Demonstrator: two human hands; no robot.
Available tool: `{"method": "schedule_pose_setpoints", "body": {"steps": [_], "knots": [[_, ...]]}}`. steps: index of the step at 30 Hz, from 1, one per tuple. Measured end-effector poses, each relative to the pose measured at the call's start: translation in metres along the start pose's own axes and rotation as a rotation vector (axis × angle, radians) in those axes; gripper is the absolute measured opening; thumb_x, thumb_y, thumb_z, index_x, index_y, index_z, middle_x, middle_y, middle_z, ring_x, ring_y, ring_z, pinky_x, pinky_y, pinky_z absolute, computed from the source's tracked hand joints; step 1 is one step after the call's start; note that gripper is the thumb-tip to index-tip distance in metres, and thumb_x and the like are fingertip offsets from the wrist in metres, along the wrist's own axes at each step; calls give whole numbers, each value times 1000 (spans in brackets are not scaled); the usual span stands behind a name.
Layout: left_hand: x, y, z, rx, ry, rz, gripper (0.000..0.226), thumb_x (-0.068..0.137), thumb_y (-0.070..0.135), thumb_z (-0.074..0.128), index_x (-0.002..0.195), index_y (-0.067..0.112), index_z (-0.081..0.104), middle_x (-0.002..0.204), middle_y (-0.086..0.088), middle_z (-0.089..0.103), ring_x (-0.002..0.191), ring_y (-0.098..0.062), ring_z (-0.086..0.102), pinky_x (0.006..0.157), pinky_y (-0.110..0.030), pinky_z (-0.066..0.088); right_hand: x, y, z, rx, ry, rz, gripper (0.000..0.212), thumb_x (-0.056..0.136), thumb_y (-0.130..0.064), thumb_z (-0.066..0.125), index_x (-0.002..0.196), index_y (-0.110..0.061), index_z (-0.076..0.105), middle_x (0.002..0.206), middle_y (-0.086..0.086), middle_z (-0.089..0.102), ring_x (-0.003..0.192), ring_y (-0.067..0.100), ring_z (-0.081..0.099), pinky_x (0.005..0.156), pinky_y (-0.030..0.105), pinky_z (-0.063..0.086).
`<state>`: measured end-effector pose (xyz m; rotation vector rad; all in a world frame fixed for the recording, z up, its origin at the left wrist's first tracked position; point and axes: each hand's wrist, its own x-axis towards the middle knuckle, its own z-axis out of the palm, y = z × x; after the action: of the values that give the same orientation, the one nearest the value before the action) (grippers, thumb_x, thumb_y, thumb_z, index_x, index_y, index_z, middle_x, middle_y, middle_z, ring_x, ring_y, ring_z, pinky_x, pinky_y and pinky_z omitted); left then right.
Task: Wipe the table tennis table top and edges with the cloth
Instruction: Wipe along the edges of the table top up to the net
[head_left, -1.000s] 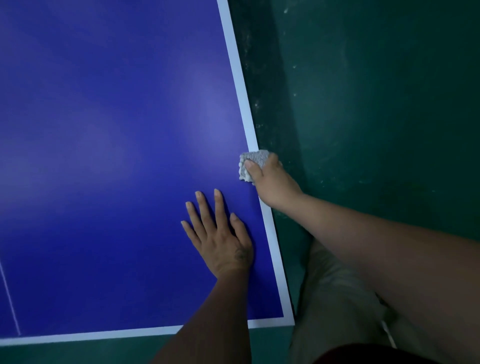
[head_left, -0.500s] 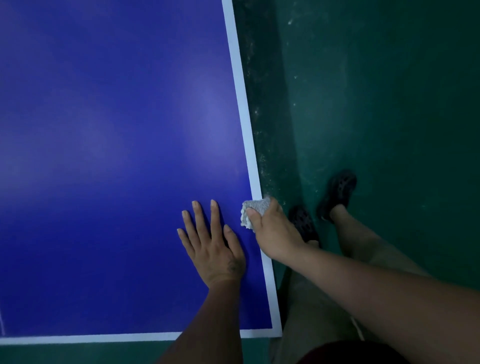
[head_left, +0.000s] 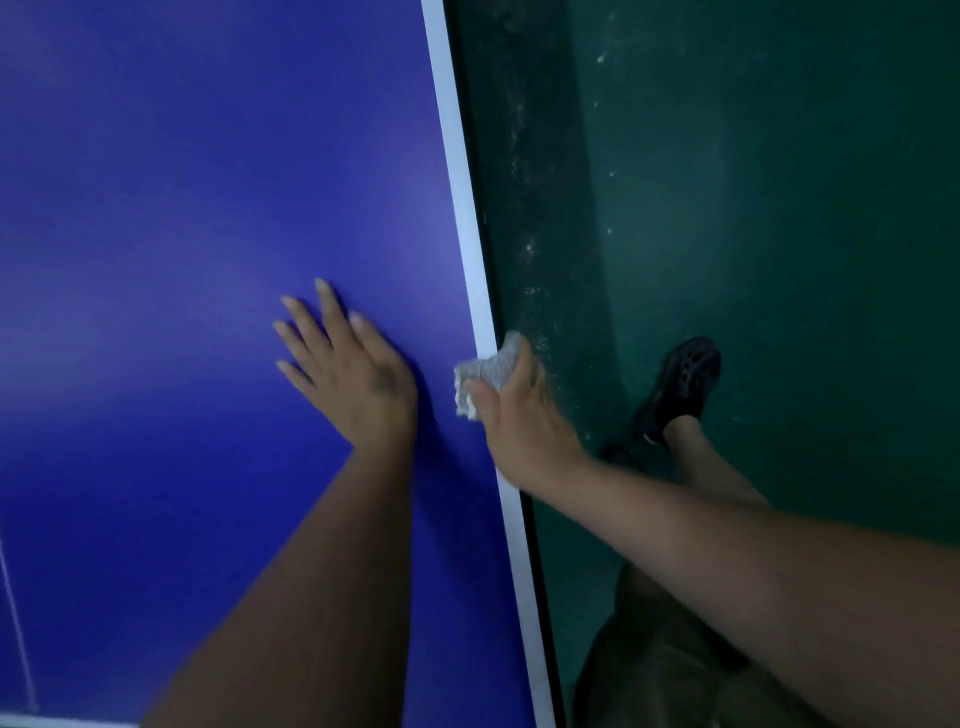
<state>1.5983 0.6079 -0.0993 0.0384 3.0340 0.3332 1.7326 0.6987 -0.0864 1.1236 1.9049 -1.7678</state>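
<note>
The blue table tennis table top (head_left: 182, 234) fills the left of the head view, with a white side line (head_left: 457, 171) along its right edge. My right hand (head_left: 519, 421) grips a small grey cloth (head_left: 483, 374) wrapped over that edge, thumb on top and fingers hidden down the side. My left hand (head_left: 348, 374) lies flat on the blue surface just left of the cloth, fingers straight and spread.
Dark green floor (head_left: 753, 208) runs along the table's right side, dusty near the edge. My foot in a black shoe (head_left: 680, 384) stands on it close to the table. A thin white centre line (head_left: 15, 623) shows at the lower left.
My right hand slid the cloth back along the edge toward me, then stayed wrapped over it. My left hand moved farther up the table and the view shifted closer; the near corner left the frame.
</note>
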Motion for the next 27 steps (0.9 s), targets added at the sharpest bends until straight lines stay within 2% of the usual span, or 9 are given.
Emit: {"method": "schedule_pose_setpoints", "body": {"steps": [4,7,9,12,15,18,21,25,27], "knots": [[80,67,17,67,10,-69,62,115,55,22,173,35,13,182,-1,2,168,-28,-2,134,-56,-1,-38,31,13,155,-63,100,59,110,-46,49,158,-44,15,154,-6,46,126,-5,55,107,21,49],[101,82,20,71,12,-63,65,113,59,20,173,37,12,182,1,2,168,-27,-2,134,-55,-1,-44,31,17,175,-74,159,77,110,-46,48,170,-30,2,173,-6,23,155,7,34,127,33,34],[101,79,19,90,26,-72,64,113,58,21,173,37,14,182,2,4,168,-25,1,134,-54,1,-34,20,17,211,-39,205,81,109,-49,48,171,-25,2,174,-6,20,156,11,33,127,34,34],[100,80,15,97,22,-77,62,113,53,24,173,36,17,182,2,7,168,-25,4,134,-53,3,-2,-12,6,206,17,208,71,109,-51,46,166,-23,15,158,-1,41,134,14,53,106,33,48],[97,83,13,109,8,-85,60,115,50,27,173,35,19,182,2,7,168,-24,3,134,-52,2,54,-53,-19,138,69,143,48,111,-47,43,148,-19,34,133,5,53,105,21,61,80,35,49],[96,82,12,98,11,-93,59,115,48,29,172,34,20,182,2,8,168,-24,3,134,-52,2,122,-97,-51,83,59,118,55,111,-50,44,151,-12,37,142,11,53,116,29,62,93,40,52],[95,82,11,87,16,-95,59,115,46,30,172,33,22,182,2,9,168,-24,4,134,-53,2,161,-123,-73,44,4,100,62,111,-55,41,155,-12,32,149,11,48,116,27,58,89,35,42],[93,85,9,81,27,-86,57,116,40,31,172,30,25,181,0,12,168,-25,6,134,-52,1,128,-109,-72,39,-66,74,65,112,-51,43,162,-15,20,160,11,38,116,25,57,93,33,43],[93,85,9,81,32,-79,57,116,39,31,172,30,26,181,-1,12,168,-26,6,134,-52,1,92,-85,-63,57,-155,126,66,112,-47,45,163,-16,17,160,15,41,121,29,61,103,43,51]]}}
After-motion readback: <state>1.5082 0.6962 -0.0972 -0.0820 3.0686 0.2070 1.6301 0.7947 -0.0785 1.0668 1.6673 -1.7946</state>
